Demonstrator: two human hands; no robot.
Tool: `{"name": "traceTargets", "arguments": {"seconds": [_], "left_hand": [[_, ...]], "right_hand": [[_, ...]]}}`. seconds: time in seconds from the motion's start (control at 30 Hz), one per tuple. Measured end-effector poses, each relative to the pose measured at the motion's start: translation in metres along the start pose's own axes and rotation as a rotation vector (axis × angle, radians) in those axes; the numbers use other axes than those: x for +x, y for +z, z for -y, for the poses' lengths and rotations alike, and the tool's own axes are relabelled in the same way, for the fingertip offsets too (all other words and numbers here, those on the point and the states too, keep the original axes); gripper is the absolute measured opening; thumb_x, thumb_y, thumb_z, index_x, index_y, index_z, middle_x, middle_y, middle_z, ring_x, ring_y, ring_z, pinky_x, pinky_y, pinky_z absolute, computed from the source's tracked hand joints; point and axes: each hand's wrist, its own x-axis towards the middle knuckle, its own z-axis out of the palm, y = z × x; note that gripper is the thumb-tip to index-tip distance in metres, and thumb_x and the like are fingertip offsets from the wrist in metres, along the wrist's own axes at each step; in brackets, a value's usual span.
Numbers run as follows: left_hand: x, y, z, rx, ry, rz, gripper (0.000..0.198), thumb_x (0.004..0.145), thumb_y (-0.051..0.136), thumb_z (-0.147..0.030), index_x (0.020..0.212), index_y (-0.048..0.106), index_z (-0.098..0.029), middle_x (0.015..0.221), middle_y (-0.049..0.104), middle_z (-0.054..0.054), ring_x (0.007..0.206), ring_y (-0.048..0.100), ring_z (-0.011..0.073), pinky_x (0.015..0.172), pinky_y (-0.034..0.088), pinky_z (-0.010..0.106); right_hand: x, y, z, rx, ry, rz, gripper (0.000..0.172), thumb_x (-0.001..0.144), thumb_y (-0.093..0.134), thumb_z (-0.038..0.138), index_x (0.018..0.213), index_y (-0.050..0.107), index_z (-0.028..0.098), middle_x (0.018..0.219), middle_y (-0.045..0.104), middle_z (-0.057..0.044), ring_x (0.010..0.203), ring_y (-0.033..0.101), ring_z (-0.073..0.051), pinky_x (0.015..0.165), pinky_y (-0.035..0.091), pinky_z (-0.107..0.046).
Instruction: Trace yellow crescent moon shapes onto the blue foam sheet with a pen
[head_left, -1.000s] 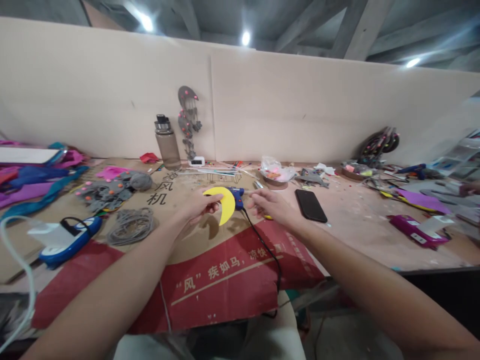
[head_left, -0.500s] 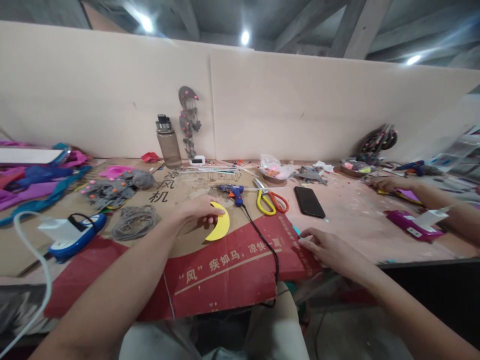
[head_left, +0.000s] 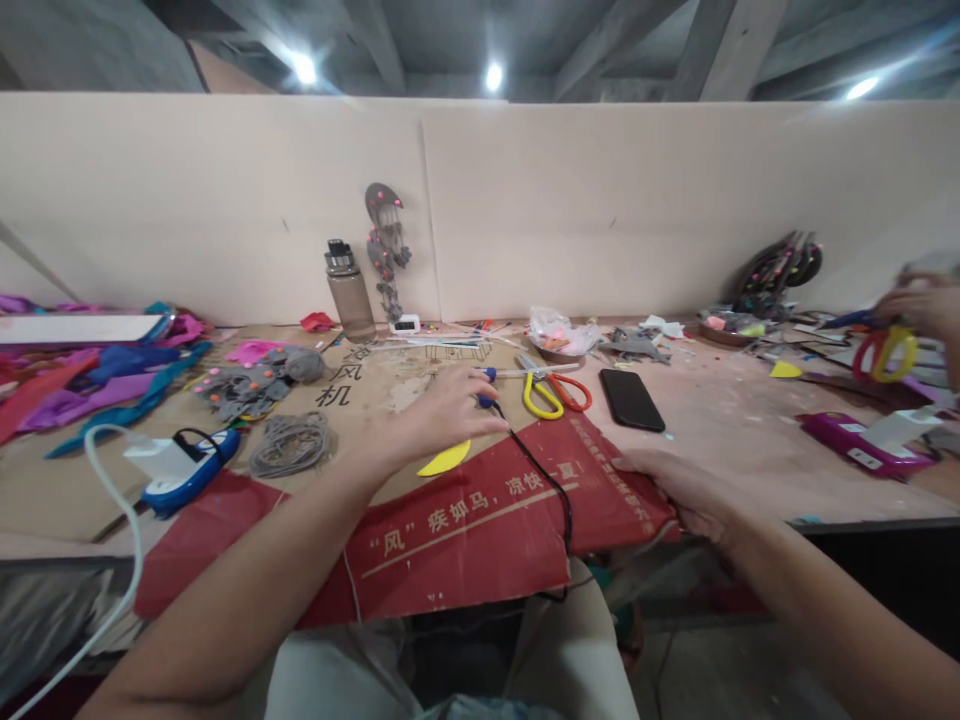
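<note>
My left hand (head_left: 454, 410) is closed over a blue hot glue gun (head_left: 487, 402), most of which it hides. The gun's black cord runs from under the fingers across the cardboard. Just below this hand lies a yellow crescent cutout (head_left: 444, 460), its upper part covered. My right hand (head_left: 679, 485) rests at the right edge of the red printed cardboard (head_left: 465, 540), thumb side up and fingers curled in. What those fingers hold, if anything, is hidden. Scissors (head_left: 541, 395) with one yellow and one red handle lie beyond the cord.
A black phone (head_left: 632, 400) lies right of the scissors. Left are grey yarn (head_left: 291, 445), a blue power strip (head_left: 191, 470) and felt pieces. A bottle (head_left: 349, 295) stands behind. At right, another person's hand (head_left: 922, 300) holds scissors above a purple power strip (head_left: 862, 445).
My left hand has let go of the yellow crescent and moved right onto the glue gun. My right hand has shifted toward the cardboard's edge; the teal scrap by it no longer shows.
</note>
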Motion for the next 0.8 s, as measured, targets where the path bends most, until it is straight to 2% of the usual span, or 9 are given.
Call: {"name": "traceTargets", "arguments": {"seconds": [0.1,0.17,0.23,0.3,0.43,0.53,0.6,0.7,0.8], "left_hand": [[-0.010,-0.008,-0.042,-0.042,0.077,0.267,0.060,0.082,0.062,-0.061,0.128,0.060,-0.023,0.147,0.048,0.011,0.135,0.043,0.0290,0.110,0.036,0.044],[-0.022,-0.009,-0.061,-0.010,0.131,0.438,0.084,0.074,0.064,-0.070,0.143,0.044,-0.027,0.157,0.032,0.012,0.142,0.033,0.0341,0.111,0.034,0.049],[-0.035,-0.004,-0.074,0.069,0.178,0.533,0.104,0.067,0.069,-0.071,0.152,0.028,-0.026,0.161,0.019,0.017,0.146,0.019,0.0414,0.112,0.028,0.057],[-0.046,0.004,-0.082,0.168,0.150,0.579,0.107,0.069,0.071,-0.062,0.155,0.019,-0.025,0.161,0.014,0.022,0.145,0.014,0.0476,0.109,0.027,0.064],[-0.059,0.018,-0.098,0.313,0.110,0.555,0.085,0.081,0.058,-0.035,0.154,0.021,-0.013,0.154,0.027,0.029,0.138,0.033,0.0470,0.100,0.043,0.060],[-0.064,0.021,-0.108,0.406,0.143,0.485,0.068,0.085,0.051,-0.028,0.146,0.036,-0.002,0.146,0.041,0.031,0.131,0.046,0.0421,0.097,0.048,0.052],[-0.067,0.021,-0.111,0.444,0.175,0.446,0.061,0.087,0.049,-0.028,0.141,0.043,-0.001,0.140,0.049,0.029,0.126,0.053,0.0397,0.094,0.051,0.050],[-0.071,0.023,-0.110,0.465,0.209,0.392,0.054,0.088,0.048,-0.029,0.136,0.050,-0.003,0.135,0.055,0.026,0.118,0.059,0.0376,0.089,0.054,0.048],[-0.074,0.024,-0.108,0.479,0.205,0.354,0.051,0.090,0.046,-0.030,0.134,0.052,-0.006,0.134,0.057,0.024,0.116,0.061,0.0353,0.087,0.054,0.046]], "right_hand": [[-0.007,0.011,0.009,0.252,0.113,-0.065,0.021,0.089,0.050,0.017,0.103,0.063,0.008,0.080,0.076,-0.013,0.065,0.074,-0.020,0.065,0.062,-0.032],[-0.012,0.014,0.014,0.325,0.086,-0.073,0.025,0.090,0.049,0.016,0.110,0.061,0.007,0.081,0.077,-0.014,0.063,0.073,-0.020,0.064,0.062,-0.031],[-0.014,0.015,0.014,0.364,0.053,-0.058,0.030,0.091,0.048,0.016,0.117,0.059,0.007,0.083,0.077,-0.014,0.062,0.073,-0.020,0.065,0.062,-0.032],[-0.014,0.014,0.013,0.391,0.041,-0.043,0.033,0.091,0.047,0.016,0.121,0.057,0.006,0.085,0.077,-0.015,0.063,0.073,-0.020,0.068,0.062,-0.033],[-0.012,0.013,0.006,0.389,-0.006,-0.040,0.032,0.091,0.049,0.016,0.120,0.058,0.006,0.089,0.077,-0.015,0.066,0.074,-0.020,0.070,0.062,-0.034],[-0.013,0.014,0.000,0.309,-0.085,-0.053,0.028,0.091,0.052,0.019,0.114,0.062,0.009,0.091,0.077,-0.014,0.071,0.074,-0.020,0.070,0.062,-0.032],[-0.018,0.012,-0.006,0.225,-0.146,-0.027,0.026,0.093,0.052,0.027,0.109,0.065,0.012,0.092,0.077,-0.013,0.075,0.074,-0.021,0.070,0.062,-0.032],[-0.030,-0.003,-0.015,0.038,-0.209,0.088,0.039,0.096,0.044,0.046,0.099,0.068,0.015,0.087,0.076,-0.012,0.073,0.072,-0.020,0.065,0.061,-0.030],[-0.048,-0.029,-0.019,-0.295,-0.207,0.169,0.056,0.088,0.047,0.064,0.085,0.069,0.013,0.081,0.074,-0.013,0.061,0.068,-0.016,0.052,0.055,-0.023]]}}
